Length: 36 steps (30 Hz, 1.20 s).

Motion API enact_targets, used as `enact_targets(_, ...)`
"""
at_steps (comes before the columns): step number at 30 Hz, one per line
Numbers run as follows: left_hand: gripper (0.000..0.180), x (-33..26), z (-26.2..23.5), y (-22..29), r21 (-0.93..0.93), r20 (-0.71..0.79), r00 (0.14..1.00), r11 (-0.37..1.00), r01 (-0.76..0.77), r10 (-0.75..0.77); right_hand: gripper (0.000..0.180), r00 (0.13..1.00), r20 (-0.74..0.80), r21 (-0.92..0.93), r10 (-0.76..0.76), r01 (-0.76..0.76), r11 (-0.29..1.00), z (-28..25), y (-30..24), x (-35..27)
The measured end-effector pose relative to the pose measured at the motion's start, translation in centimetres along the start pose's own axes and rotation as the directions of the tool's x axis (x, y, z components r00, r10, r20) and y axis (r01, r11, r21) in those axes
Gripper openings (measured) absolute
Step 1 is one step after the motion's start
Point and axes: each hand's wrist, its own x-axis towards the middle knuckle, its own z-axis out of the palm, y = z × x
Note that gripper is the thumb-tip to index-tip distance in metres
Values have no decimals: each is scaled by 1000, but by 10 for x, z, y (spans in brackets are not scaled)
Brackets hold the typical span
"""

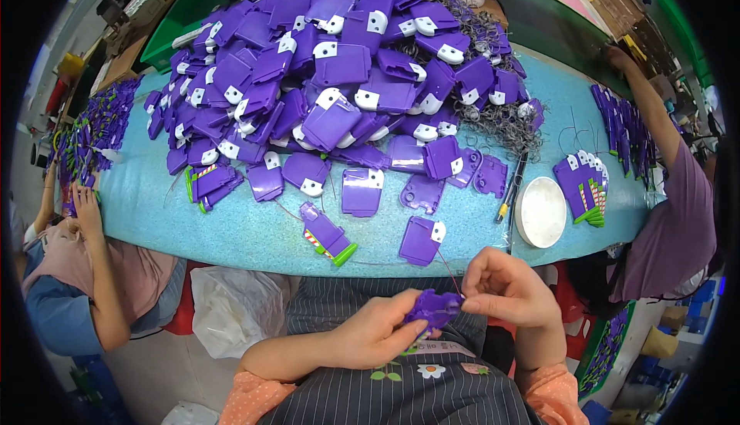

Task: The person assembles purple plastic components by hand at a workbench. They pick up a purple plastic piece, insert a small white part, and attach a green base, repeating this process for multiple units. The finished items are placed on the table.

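Note:
Over my lap, my left hand (385, 326) is closed around a purple moulded plastic part (437, 309), its inner side up. The thumb and forefinger of my right hand (512, 290) pinch at that part's right edge, where a thin dark cord (449, 269) comes down. This cord runs up to a purple and white plastic piece (421, 241) lying at the table's near edge. Left of that piece lies a purple part with a striped strip and a green end (327, 236). What sits exactly between my right fingertips is too small to make out.
A large heap of purple and white pieces (339, 62) covers the blue table (208, 232). Grey coiled cords (493, 116) lie right of it, near a white bowl (541, 211) and a dark thin tool with a yellow end (503, 210). Other people work at both sides.

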Motion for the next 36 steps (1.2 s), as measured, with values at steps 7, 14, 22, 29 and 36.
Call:
enact_targets(7, 34, -18, 3, -21, -362, 106, 961, 910, -203, 256, 24, 997, 82, -77, -1, 7, 997, -3, 20, 23)
enact_targets(14, 43, -29, 9, -28, -634, -185, 968, 773, 13, -168, 39, 794, -163, -901, -585, 122, 417, 19, 39, 49)
enact_targets(22, 49, -23, 14, -34, -559, -151, 982, 829, 11, -115, 23, 973, -105, -125, -205, 191, 973, 29, 40, 2)
enact_targets(29, 50, -25, 19, -22, -472, -131, 982, 879, 62, -139, 25, 997, -68, 24, -35, 37, 999, 37, 48, 13)
enact_targets(36, 33, -22, 24, -22, -282, -223, 970, 959, 27, -93, 31, 974, -182, -22, -137, 135, 991, 47, 54, 8)
